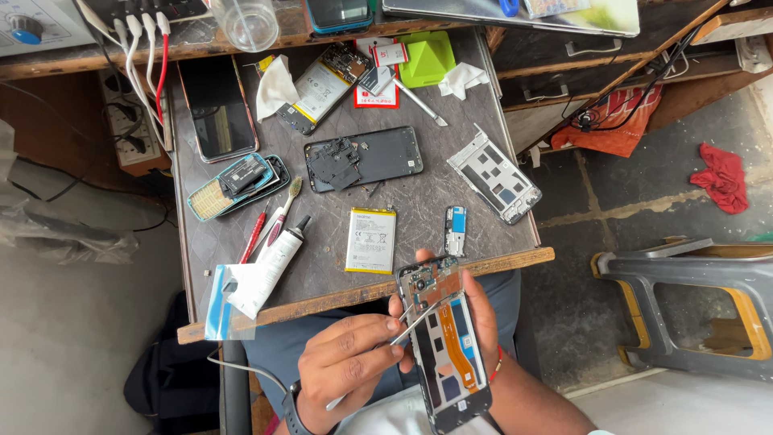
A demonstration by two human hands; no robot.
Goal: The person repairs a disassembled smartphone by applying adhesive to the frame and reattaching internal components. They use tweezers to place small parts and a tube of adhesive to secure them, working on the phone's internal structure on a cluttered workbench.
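1. Two hands work over the person's lap, just off the near edge of the bench (483, 262). The right hand (483, 322) cups an opened phone frame (441, 338) from behind, its fingers wrapped around the frame's far side; the frame shows a circuit board at its top and an orange ribbon cable running down its length.
2. The left hand (346, 362) has its fingers pinched narrow on metal tweezers (403, 326), whose tips touch the frame just below the circuit board.
3. At the bench's near left corner a clear plastic bag with a blue strip (229, 298) hangs over the edge, touching a white glue tube with a black cap (278, 250).
4. Near the front edge lies a flat white battery with a yellow border (370, 240) and dark print, and just right of it a small blue and silver part (456, 229).
5. Mid-bench sit a black phone back cover (366, 157) and a silver inner frame (495, 173).
6. Farther back lie a red and white square packet (378, 72), partly under a small grey part, and a bright green wedge-shaped block (427, 58).
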